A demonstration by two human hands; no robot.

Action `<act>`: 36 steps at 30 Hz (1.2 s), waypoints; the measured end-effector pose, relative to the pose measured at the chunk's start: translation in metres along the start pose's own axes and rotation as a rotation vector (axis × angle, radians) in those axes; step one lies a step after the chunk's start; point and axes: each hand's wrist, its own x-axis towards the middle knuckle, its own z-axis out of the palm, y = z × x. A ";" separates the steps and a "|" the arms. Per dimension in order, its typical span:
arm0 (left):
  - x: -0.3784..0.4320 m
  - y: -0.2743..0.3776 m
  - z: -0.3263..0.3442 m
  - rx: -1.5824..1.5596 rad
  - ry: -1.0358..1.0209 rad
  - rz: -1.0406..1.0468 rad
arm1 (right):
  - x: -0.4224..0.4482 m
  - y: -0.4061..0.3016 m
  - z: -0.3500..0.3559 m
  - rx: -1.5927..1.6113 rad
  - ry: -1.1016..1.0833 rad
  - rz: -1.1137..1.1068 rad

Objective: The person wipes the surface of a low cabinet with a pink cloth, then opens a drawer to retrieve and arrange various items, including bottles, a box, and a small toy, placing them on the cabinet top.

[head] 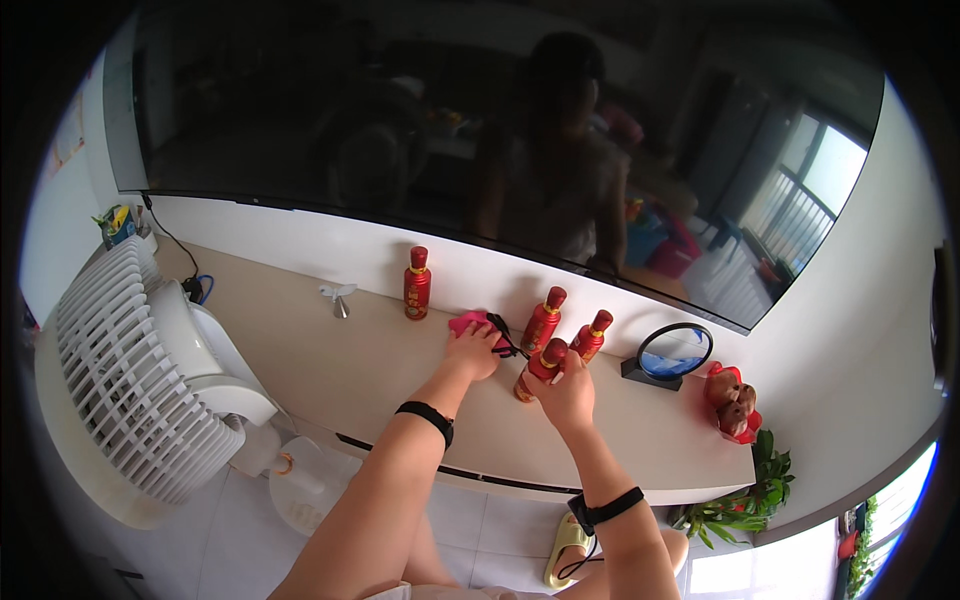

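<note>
My right hand (pixel 568 394) grips a red bottle (pixel 552 357) with a red cap and a gold neck band. Its base is at or just above the cabinet top; the contact is hard to judge. Just behind it stand two similar red bottles, one upright by the wall (pixel 541 324) and another to its right (pixel 589 339). My left hand (pixel 474 352) lies over a bright pink cloth item (pixel 466 321) with a black strap (pixel 504 330). Whether the fingers grip it is hidden. Farther left, a red bottle (pixel 418 289) stands alone near the wall.
Everything stands on a long beige cabinet (pixel 360 375) below a large dark television (pixel 337 120). A white fan (pixel 142 375) fills the left side. A small silver ornament (pixel 340 301), a round black-framed ornament (pixel 675 352), a red decoration (pixel 733 405) and a green plant (pixel 769 480) are also around.
</note>
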 end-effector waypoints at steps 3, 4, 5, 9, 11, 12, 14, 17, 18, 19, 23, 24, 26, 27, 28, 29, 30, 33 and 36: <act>-0.009 -0.023 -0.001 0.011 0.087 -0.100 | 0.011 -0.010 0.012 -0.004 -0.072 0.009; -0.014 -0.031 -0.002 0.022 0.082 -0.103 | 0.016 -0.012 0.019 0.028 -0.074 -0.008; -0.019 -0.040 -0.004 0.033 0.078 -0.109 | 0.020 -0.016 0.025 0.026 -0.087 -0.017; -0.066 -0.047 -0.013 0.253 0.002 -0.059 | 0.042 -0.017 0.050 0.002 -0.104 -0.068; -0.084 -0.056 -0.014 0.264 0.011 -0.103 | 0.057 -0.022 0.061 -0.015 -0.099 -0.107; -0.091 -0.063 -0.013 0.226 0.069 -0.129 | 0.065 -0.025 0.066 -0.023 -0.086 -0.141; -0.096 -0.077 -0.020 0.146 0.036 -0.143 | 0.078 -0.028 0.070 -0.025 -0.133 -0.111; -0.096 -0.110 -0.032 -0.030 -0.040 -0.221 | 0.070 -0.050 0.075 0.031 0.177 -0.178; -0.099 -0.127 -0.035 -0.096 -0.067 -0.273 | 0.062 -0.069 0.079 0.041 0.323 -0.329; -0.102 -0.128 -0.036 -0.126 0.004 -0.229 | 0.055 -0.077 0.080 0.029 0.479 -0.471; -0.106 -0.128 -0.009 -0.002 0.293 -0.079 | 0.043 -0.109 0.122 0.164 0.191 -0.502; -0.101 -0.125 -0.003 0.028 0.308 -0.080 | 0.047 -0.110 0.140 0.140 0.149 -0.432; -0.099 -0.117 -0.013 0.022 0.176 -0.125 | 0.068 -0.112 0.166 0.077 0.033 -0.287; -0.095 -0.119 -0.005 0.011 0.214 -0.107 | 0.079 -0.111 0.178 0.069 0.026 -0.212; -0.094 -0.125 0.001 0.011 0.262 -0.098 | 0.088 -0.117 0.185 0.070 -0.022 -0.131; -0.091 -0.131 0.006 0.010 0.310 -0.085 | 0.097 -0.121 0.191 0.068 -0.068 -0.048; -0.092 -0.132 0.000 0.005 0.223 -0.102 | 0.102 -0.125 0.194 0.057 -0.120 0.045; -0.081 -0.138 -0.003 0.011 0.183 -0.160 | 0.107 -0.130 0.195 0.004 -0.121 -0.004; -0.064 -0.147 -0.016 -0.075 0.160 -0.223 | 0.109 -0.127 0.176 -0.008 -0.145 -0.089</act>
